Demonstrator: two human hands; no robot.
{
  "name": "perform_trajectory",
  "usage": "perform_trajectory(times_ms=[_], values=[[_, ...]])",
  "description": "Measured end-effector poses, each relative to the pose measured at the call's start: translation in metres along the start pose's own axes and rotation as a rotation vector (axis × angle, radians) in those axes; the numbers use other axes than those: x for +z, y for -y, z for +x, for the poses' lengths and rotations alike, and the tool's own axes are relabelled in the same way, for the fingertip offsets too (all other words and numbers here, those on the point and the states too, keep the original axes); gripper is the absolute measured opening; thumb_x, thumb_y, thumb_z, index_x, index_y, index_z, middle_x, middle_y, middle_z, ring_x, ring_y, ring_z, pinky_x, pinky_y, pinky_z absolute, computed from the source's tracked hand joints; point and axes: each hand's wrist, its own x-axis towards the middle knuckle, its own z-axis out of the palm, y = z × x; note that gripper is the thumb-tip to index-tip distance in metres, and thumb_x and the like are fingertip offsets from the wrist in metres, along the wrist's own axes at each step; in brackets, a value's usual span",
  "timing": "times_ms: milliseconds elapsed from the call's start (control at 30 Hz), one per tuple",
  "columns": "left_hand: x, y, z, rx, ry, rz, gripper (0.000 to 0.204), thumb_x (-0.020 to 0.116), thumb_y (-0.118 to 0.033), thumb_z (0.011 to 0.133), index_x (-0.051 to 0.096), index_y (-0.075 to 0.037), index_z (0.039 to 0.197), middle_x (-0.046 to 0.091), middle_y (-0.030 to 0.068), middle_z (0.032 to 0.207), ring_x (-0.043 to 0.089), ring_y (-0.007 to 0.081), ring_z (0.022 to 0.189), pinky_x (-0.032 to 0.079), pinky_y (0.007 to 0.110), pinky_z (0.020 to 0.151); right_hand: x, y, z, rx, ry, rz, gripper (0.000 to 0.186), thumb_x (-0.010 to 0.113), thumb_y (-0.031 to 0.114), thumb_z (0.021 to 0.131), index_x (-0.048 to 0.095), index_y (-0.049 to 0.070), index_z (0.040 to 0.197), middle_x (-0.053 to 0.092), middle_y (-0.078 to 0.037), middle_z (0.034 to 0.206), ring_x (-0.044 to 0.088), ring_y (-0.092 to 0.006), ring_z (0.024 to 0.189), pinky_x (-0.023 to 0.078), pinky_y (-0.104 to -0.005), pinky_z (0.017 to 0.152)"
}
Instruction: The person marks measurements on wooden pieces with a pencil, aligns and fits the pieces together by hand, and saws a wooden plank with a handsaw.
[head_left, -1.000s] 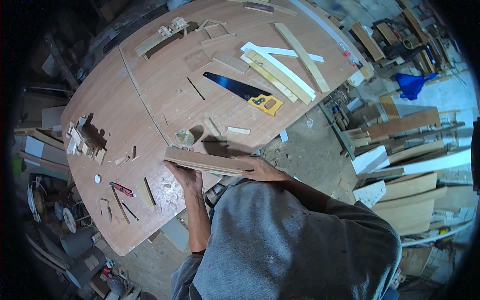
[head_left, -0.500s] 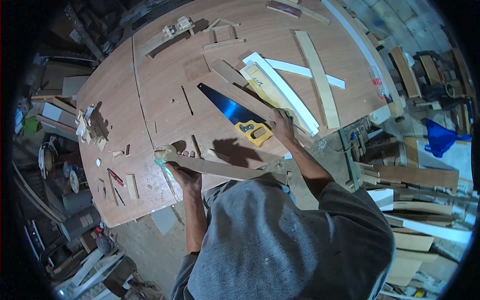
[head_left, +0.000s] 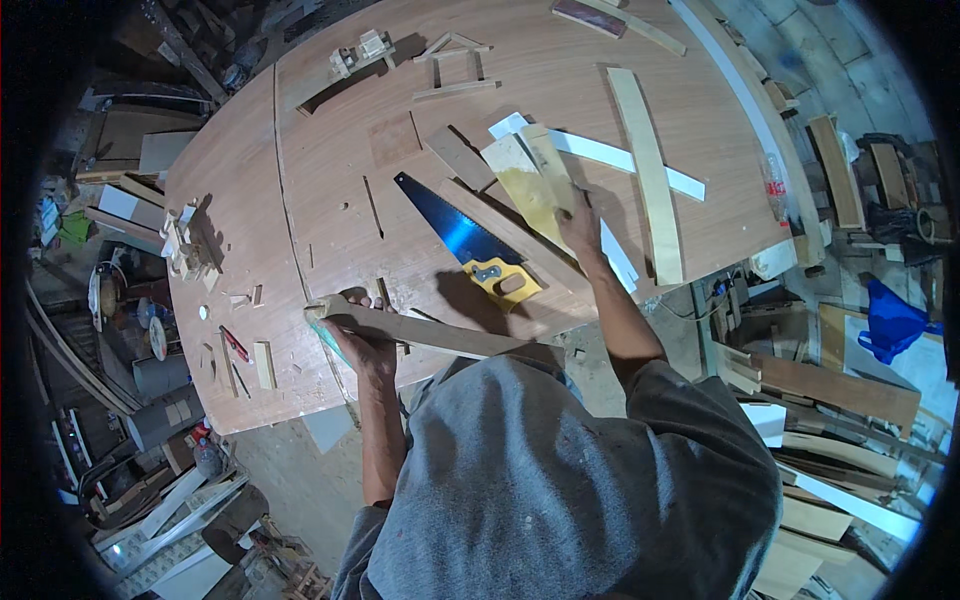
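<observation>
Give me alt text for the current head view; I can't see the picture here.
The left hand holds a long wooden board in front of the person's grey top, while the slightly blurred right hand grips a pale plank over other boards on the worktable. A yellow-handled handsaw lies on the table between the hands.

From here I can read no words or numbers on anything (the red label (head_left: 775, 187) on the plastic bottle (head_left: 774, 192) is too small to make out).
</observation>
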Motion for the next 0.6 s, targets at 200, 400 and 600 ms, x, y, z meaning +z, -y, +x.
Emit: perform_trajectory(times_ms=[200, 400, 600], values=[[0.004, 0.01, 0.014, -0.037, 0.042, -0.014, 0.069, 0.054, -0.073, 0.08, 0.053, -0.01, 0.109, 0.057, 0.0095, 0.095, 0.056, 0.0265, 0.088, 0.049, 0.043, 0.079, -0.051, -0.013, 0.014, 0.038, 0.062, 0.682, 0.046, 0.066, 0.016, 0.091, 0.053, 0.006, 0.133, 0.061, -0.018, 0.116, 0.061, -0.0207, 0.1, 0.05, -0.0297, 0.084], [0.034, 0.026, 0.03, -0.161, -0.025, 0.05, 0.063, 0.043, -0.068, 0.09, 0.048, -0.014, 0.123, 0.055, 0.01, 0.103, 0.054, 0.028, 0.093, 0.044, 0.049, 0.085, -0.111, 0.021, 0.007, 0.079, 0.204, 0.825, 0.042, 0.061, 0.017, 0.095, 0.053, 0.005, 0.135, 0.059, -0.01, 0.128, 0.056, -0.0146, 0.109, 0.047, -0.0248, 0.089], [0.072, 0.046, 0.04, -0.245, 0.049, 0.092, 0.064, 0.039, -0.068, 0.091, 0.047, -0.016, 0.126, 0.055, 0.0098, 0.103, 0.054, 0.0273, 0.094, 0.044, 0.05, 0.085, -0.072, 0.007, -0.018, -0.003, 0.124, 0.326, 0.047, 0.067, 0.011, 0.086, 0.053, 0.007, 0.131, 0.056, -0.018, 0.129, 0.053, -0.0338, 0.12, 0.045, -0.0421, 0.098]])
